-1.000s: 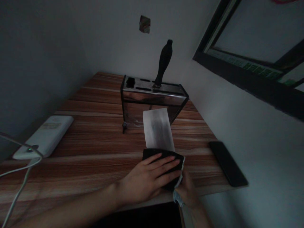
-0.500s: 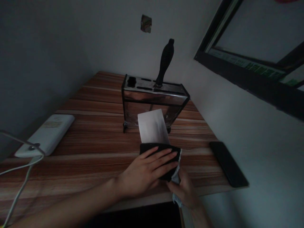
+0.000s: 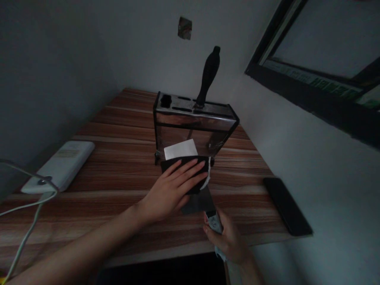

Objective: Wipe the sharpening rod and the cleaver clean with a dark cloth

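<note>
My right hand (image 3: 231, 237) is closed around the wrapped grey handle of a cleaver (image 3: 199, 202), low and right of centre. The cleaver's wide blade points up and away over the table. Across the middle of the blade lies a black cloth (image 3: 196, 187) with a pale edge. My left hand (image 3: 164, 194) grips this cloth from above, its fingers laid over it and pressing on the blade. Bare metal shows beyond the cloth and also between cloth and handle. Just behind the blade stands a knife block (image 3: 196, 123) with clear sides and a slotted metal top; a black handle (image 3: 210, 71) sticks up from it.
A white power strip (image 3: 63, 162) with a plugged-in cable (image 3: 29, 231) rests on the left of the wood-patterned table (image 3: 118, 158). A black phone (image 3: 286, 206) lies near the right edge. Walls close in behind and to the right, where a dark frame (image 3: 297, 93) hangs.
My left hand and the cloth have slid up the blade, away from the handle. The lower blade and the handle now show; less of the far end does. My right hand stays nearly in place.
</note>
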Tool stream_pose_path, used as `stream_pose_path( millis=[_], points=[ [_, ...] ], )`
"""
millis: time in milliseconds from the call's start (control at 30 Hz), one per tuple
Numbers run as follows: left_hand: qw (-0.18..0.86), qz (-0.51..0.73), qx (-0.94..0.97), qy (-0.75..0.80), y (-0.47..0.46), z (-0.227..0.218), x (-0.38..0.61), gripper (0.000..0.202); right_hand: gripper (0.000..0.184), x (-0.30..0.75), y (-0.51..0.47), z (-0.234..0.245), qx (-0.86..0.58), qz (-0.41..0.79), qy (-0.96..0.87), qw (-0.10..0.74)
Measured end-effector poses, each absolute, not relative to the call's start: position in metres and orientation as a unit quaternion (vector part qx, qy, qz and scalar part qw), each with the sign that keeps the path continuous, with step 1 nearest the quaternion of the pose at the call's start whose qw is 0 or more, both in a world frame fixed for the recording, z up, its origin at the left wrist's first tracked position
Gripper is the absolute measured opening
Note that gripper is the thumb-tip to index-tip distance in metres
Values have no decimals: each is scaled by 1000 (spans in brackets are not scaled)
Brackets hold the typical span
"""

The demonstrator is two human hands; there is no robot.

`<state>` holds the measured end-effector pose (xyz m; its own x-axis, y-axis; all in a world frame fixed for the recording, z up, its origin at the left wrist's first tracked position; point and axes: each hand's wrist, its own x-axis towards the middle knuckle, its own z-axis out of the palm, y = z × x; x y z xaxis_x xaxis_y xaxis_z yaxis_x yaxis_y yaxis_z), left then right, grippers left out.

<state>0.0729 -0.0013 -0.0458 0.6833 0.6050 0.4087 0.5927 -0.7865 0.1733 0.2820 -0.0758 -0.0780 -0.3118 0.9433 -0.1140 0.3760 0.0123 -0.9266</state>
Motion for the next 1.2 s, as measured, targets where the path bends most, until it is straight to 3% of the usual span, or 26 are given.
stream_pose_path(
  millis=[500,1200],
  points=[
    [-23,292,857,424,26,-34,48,51,7,281,-75,-76,-496,468,-683,262],
    [-29,262,890,371,11,-42,62,54,8,280,-75,-77,-497,478,-675,262]
  ],
)
